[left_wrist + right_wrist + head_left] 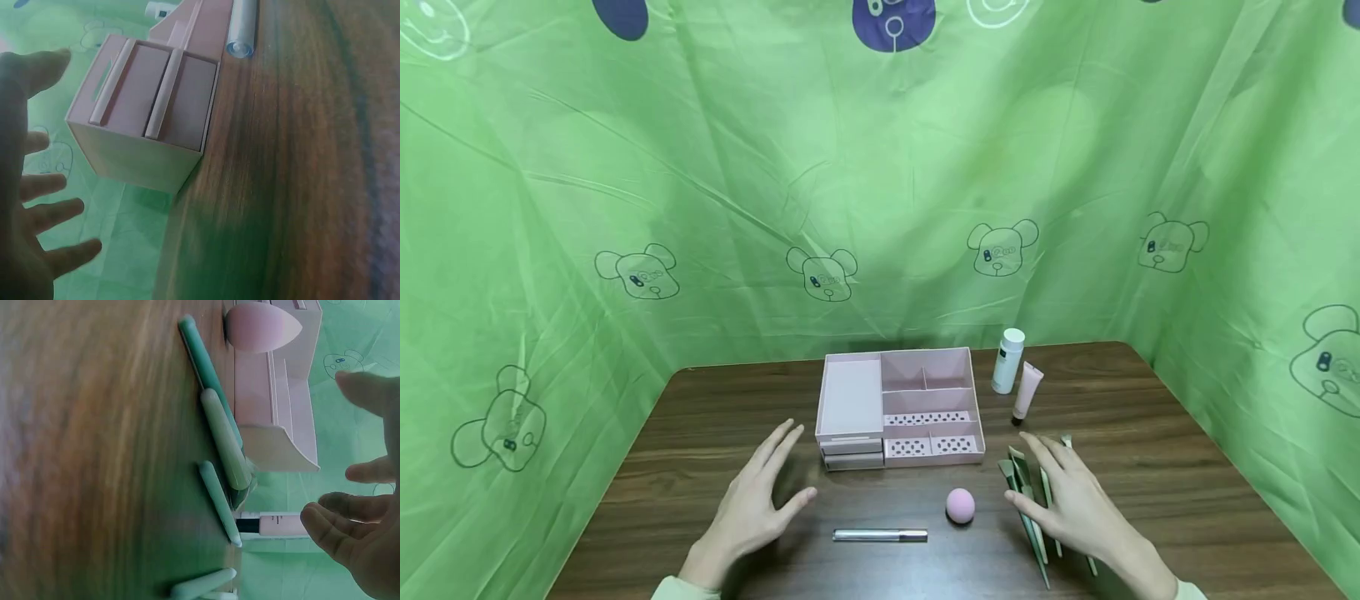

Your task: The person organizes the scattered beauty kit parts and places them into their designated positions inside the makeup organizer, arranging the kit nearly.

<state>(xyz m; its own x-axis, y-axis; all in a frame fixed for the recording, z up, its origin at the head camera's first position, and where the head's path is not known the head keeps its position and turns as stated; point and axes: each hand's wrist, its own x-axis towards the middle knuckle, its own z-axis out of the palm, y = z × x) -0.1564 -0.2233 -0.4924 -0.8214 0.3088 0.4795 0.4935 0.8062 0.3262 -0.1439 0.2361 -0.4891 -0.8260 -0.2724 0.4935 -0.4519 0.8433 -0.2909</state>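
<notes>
My left hand (749,502) is held with fingers spread to the left of a pink cosmetic organizer (850,392), holding nothing. Two small drawers (134,87) face the left wrist camera. Above several green makeup brushes (1036,542) my right hand (1078,504) hovers, its fingers extended and partly hiding them; the brush handles (226,440) appear beside it in the right wrist view. Between the hands lie a pink makeup sponge (960,506) and a slim silver pen-shaped tube (880,536).
Behind the right hand, a white bottle (1007,362) and a pink squeeze tube with a black cap (1027,393) stand right of the organizer. The dark wooden table (1180,467) meets a green patterned curtain (880,200) at its back and sides.
</notes>
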